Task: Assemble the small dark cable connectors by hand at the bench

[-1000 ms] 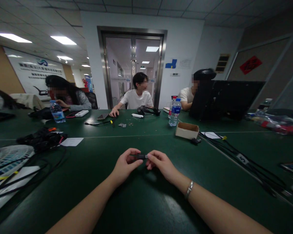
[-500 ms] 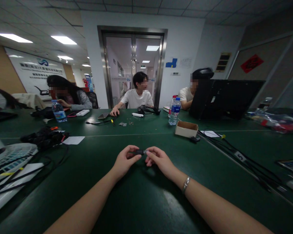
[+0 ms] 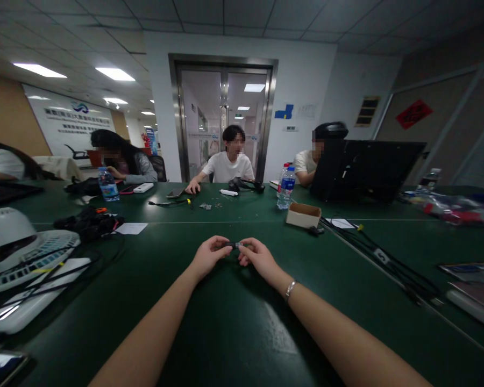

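My left hand [image 3: 208, 256] and my right hand [image 3: 256, 258] meet just above the dark green table [image 3: 234, 322], a little way in front of me. Both pinch the ends of a small dark stick-shaped object [image 3: 232, 245] held level between them. The left fingers curl round its left end. Thumb and forefinger of the right hand grip its right end, where a pale tip shows. A thin bracelet [image 3: 289, 289] circles my right wrist. What the object is I cannot make out.
A small open cardboard box [image 3: 303, 215] and two water bottles [image 3: 285, 187] stand beyond my hands. Black cables [image 3: 387, 263] run along the right. White devices with cables [image 3: 20, 258] lie at the left, black cloth [image 3: 89, 221] behind them. Several people sit at the far side, with a black laptop [image 3: 363, 171].
The view has tilted and shifted, so my hands sit a little higher and farther out in the picture. Both hands keep their pinch on the small dark object.
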Demonstrator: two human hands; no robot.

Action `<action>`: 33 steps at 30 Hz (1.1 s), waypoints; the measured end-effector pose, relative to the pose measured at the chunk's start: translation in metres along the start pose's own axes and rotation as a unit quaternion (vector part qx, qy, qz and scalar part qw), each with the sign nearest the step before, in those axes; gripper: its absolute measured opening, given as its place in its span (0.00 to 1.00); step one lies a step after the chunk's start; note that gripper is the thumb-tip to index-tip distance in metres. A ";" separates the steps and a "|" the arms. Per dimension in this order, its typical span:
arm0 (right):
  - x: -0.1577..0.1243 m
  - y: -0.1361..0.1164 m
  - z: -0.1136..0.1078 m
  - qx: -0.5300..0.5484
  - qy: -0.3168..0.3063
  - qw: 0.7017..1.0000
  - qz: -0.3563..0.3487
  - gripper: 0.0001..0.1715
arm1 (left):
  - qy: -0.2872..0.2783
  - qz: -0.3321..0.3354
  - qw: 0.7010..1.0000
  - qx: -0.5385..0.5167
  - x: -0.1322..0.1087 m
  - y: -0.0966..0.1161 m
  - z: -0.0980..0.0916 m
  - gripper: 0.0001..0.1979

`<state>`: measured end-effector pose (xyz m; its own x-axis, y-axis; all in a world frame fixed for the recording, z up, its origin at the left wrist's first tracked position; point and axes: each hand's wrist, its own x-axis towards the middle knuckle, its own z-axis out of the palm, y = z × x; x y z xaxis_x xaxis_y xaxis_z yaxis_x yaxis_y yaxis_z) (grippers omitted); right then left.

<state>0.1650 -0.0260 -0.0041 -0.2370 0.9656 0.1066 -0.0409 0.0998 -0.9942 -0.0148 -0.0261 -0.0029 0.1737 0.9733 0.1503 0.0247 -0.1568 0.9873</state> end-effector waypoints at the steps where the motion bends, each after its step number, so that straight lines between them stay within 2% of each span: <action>1: 0.001 -0.002 0.001 0.000 0.007 1.000 0.017 0.16 | 0.000 -0.012 1.000 -0.008 0.000 0.001 0.000 0.20; 4: 0.005 -0.007 0.002 0.004 0.015 0.997 0.071 0.10 | 0.021 -0.030 0.999 -0.018 0.001 0.003 0.002 0.21; 7: 0.009 -0.008 0.002 0.004 0.011 0.996 0.092 0.10 | 0.040 -0.014 0.999 -0.005 0.000 0.000 0.005 0.22; 12: 0.008 -0.005 0.001 -0.001 0.012 0.997 0.074 0.06 | 0.005 0.017 0.998 0.068 0.000 -0.008 0.007 0.20; 19: 0.008 0.000 0.001 -0.007 -0.008 0.999 0.049 0.07 | -0.003 -0.018 1.000 0.020 0.000 -0.004 0.002 0.20; 26: 0.007 0.002 0.003 -0.022 -0.016 0.999 0.022 0.08 | -0.007 -0.012 0.999 0.029 -0.001 -0.006 0.004 0.19; 33: 0.008 0.004 0.001 -0.031 -0.015 0.999 0.012 0.15 | -0.005 0.006 0.999 0.042 -0.003 -0.006 0.005 0.20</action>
<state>0.1622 -0.0175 -0.0075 -0.2661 0.9604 0.0831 0.0246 0.0930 -0.9954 -0.0106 -0.0286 -0.0095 0.1836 0.9697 0.1614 0.1041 -0.1824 0.9777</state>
